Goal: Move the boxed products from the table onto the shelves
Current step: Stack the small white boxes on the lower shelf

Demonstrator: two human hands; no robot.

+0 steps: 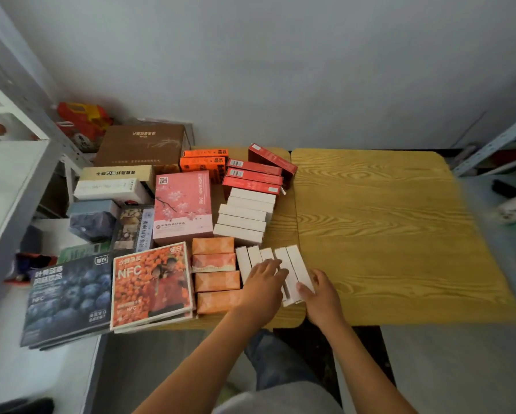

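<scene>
Several slim white boxes [294,262] lie side by side at the front edge of the wooden table [385,234]. My left hand [262,286] rests flat on top of the left ones, fingers spread. My right hand [319,294] touches the right end of the row, thumb on the outermost box. Neither hand lifts a box. Behind them lies another stack of white boxes [245,215], then red boxes [253,174] and orange boxes [204,162]. Pale orange boxes [215,273] lie just left of my left hand.
A pink blossom box [182,204], an orange NFC box [150,286] and a dark blueberry box [67,300] crowd the left. A brown carton [143,146] stands at the back. White shelf frames stand at the left [15,186] and far right [495,144].
</scene>
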